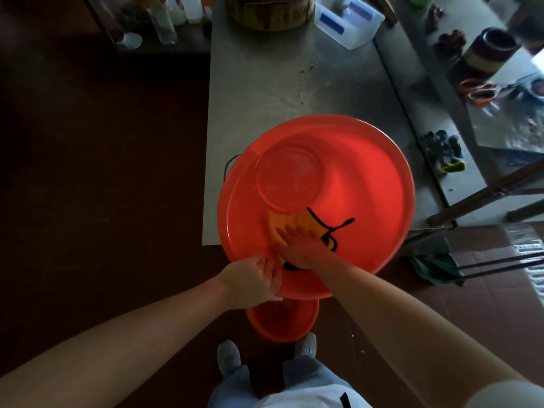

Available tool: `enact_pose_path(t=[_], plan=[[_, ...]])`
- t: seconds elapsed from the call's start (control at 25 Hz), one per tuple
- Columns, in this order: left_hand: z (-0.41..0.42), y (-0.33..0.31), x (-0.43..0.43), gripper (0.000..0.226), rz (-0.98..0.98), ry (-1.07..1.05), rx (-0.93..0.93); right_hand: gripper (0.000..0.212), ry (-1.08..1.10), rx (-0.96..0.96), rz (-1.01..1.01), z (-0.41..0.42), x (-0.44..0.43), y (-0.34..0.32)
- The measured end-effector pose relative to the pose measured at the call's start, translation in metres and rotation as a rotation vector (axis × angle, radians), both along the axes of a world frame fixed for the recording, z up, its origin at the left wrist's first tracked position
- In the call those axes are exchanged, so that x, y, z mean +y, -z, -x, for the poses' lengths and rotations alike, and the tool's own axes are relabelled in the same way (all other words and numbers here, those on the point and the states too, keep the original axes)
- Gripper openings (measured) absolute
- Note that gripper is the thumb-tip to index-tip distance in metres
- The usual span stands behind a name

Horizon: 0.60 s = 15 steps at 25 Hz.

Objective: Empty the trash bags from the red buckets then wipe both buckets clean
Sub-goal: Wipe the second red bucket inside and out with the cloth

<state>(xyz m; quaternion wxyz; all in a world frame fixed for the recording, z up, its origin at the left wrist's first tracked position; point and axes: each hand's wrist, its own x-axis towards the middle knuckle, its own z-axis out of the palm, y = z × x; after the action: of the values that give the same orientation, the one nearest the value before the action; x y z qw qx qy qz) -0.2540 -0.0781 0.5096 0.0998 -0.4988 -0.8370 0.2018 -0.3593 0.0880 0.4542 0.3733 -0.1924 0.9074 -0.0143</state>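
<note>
A large red bucket (362,184) is tipped toward me at the near end of a steel table (265,92), its open mouth facing the camera. My left hand (253,282) grips the bucket's near rim. Inside, my right hand (297,242) presses flat on an orange cloth (279,223) with black trim, against the near inner wall. A second, smaller red bucket (279,322) stands on the floor below, between the table and my feet, partly hidden by the first.
At the table's far end sit a white plastic tub (347,22) and a round wooden container (268,13). The adjoining surface on the right holds dark gloves (444,151), orange scissors (479,89) and a jar (491,48). Dark bars (485,195) stand right.
</note>
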Motion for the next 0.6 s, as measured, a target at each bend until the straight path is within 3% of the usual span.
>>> enact_pose_path(t=[0.12, 0.24, 0.32, 0.48, 0.6], plan=[[-0.003, 0.001, 0.005, 0.064, -0.024, -0.030, -0.005, 0.063, -0.167, 0.252, -0.126, 0.009, 0.040, -0.010], [-0.005, 0.002, 0.008, 0.066, 0.005, -0.005, -0.007, 0.063, -0.139, 0.344, -0.282, 0.021, 0.071, -0.022], [-0.004, 0.001, 0.008, 0.068, 0.040, 0.019, -0.009, 0.066, -0.135, 0.311, -0.334, 0.014, 0.069, -0.022], [0.002, -0.002, 0.004, 0.067, 0.078, 0.066, -0.042, 0.068, 0.031, 0.056, -0.114, -0.018, 0.025, -0.017], [0.000, -0.003, 0.003, 0.066, 0.073, 0.060, -0.042, 0.067, 0.016, 0.042, -0.033, -0.030, 0.020, -0.016]])
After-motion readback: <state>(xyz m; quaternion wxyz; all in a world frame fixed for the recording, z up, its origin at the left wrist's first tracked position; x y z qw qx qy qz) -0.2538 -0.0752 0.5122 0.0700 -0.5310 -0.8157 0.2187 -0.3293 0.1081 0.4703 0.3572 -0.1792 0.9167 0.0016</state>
